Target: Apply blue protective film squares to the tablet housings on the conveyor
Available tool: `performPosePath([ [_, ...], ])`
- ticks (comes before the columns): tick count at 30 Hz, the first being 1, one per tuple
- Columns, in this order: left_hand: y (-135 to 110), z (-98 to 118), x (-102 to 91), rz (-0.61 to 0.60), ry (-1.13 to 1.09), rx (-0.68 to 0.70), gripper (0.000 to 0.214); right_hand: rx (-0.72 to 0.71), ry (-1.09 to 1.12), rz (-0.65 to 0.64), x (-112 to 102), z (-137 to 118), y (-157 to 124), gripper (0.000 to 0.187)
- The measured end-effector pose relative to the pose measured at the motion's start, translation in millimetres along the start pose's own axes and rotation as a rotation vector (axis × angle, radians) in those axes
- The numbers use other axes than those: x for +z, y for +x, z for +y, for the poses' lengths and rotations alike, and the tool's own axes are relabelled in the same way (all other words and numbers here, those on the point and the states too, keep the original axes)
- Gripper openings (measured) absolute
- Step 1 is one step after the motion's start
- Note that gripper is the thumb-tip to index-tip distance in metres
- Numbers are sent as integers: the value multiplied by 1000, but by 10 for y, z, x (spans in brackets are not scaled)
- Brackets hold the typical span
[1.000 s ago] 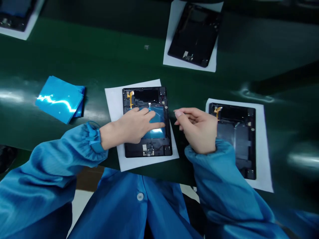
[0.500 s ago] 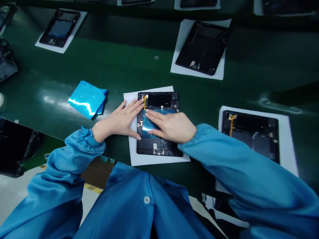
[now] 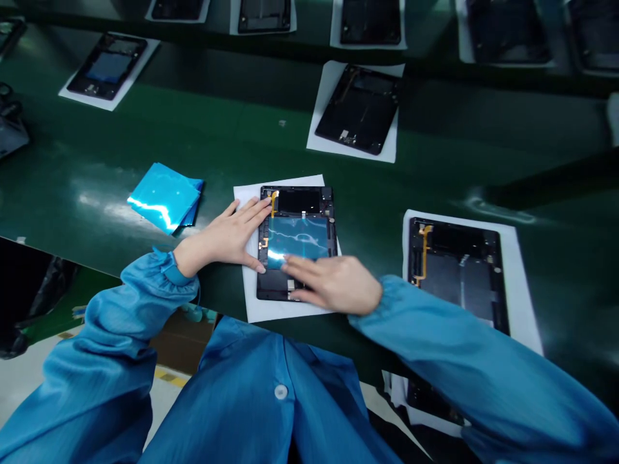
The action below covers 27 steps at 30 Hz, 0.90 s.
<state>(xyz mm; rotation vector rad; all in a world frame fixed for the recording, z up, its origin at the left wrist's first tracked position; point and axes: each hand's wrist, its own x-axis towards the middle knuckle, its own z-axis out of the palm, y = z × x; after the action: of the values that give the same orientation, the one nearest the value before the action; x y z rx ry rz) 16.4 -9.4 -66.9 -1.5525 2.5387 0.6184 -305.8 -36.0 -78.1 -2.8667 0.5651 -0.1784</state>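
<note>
An opened tablet housing lies on a white sheet at the table's near edge, its inner parts facing up. A shiny blue film covers the middle of it, with a few wrinkles. My left hand rests with spread fingers on the housing's left edge, fingertips by an orange flex cable. Over the film's lower edge lies my right hand, fingers stretched out and slightly blurred. Neither hand grasps anything.
A stack of blue film sheets lies left of my hands. Another opened tablet on white paper sits to the right. More tablets, such as one behind and one far left, rest on the green table.
My right hand has slid down toward me across the blue film, uncovering most of it. My left hand stays on the housing's edge. The camera view has shifted slightly.
</note>
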Motion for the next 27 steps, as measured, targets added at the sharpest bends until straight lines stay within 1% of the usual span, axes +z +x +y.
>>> performPosePath([
  [2, 4, -5, -11, -17, 2, -11, 147, 123, -44, 57, -25, 143, -85, 55],
  [3, 6, -10, -14, -23, 4, -16, 147, 154, -61, 78, -36, 212, -141, 53],
  [4, 7, -16, -14, -25, 5, -19, 147, 145, -67, 88, -44, 264, -208, 51],
  [6, 12, -30, -9, -20, 4, -19, 146, 18, -41, 99, -44, 300, -362, 48],
  [8, 21, -39, -3, -27, -2, -17, 145, -121, -11, 137, -24, 276, -491, 43],
  [10, 34, -35, -9, -52, -5, -30, 146, -180, 0, 187, 7, 266, -531, 36],
  [11, 40, -26, -20, -66, -3, -44, 146, -176, 5, 206, 23, 282, -510, 34],
  [13, 50, 2, -63, -87, 11, -76, 147, -120, 43, 213, 54, 355, -403, 34],
  [17, 89, 80, -260, -126, 57, -102, 145, 108, 98, 178, 92, 550, -152, 44],
  [18, 119, 102, -328, -132, 61, -97, 140, 154, 87, 176, 96, 582, -119, 46],
  [19, 166, 126, -395, -123, 66, -105, 129, 184, 77, 178, 98, 599, -105, 47],
  [20, 230, 153, -458, -97, 75, -130, 111, 195, 87, 186, 100, 598, -109, 48],
  [22, 411, 212, -549, 6, 112, -217, 68, 176, 154, 209, 108, 534, -166, 44],
  [23, 519, 242, -569, 67, 135, -267, 53, 160, 193, 222, 116, 475, -213, 40],
  [24, 632, 270, -573, 121, 156, -306, 47, 152, 224, 237, 127, 402, -268, 36],
  [25, 742, 292, -563, 161, 169, -327, 45, 159, 241, 254, 141, 323, -324, 32],
  [27, 927, 312, -517, 195, 172, -326, 43, 218, 240, 298, 181, 172, -427, 29],
])
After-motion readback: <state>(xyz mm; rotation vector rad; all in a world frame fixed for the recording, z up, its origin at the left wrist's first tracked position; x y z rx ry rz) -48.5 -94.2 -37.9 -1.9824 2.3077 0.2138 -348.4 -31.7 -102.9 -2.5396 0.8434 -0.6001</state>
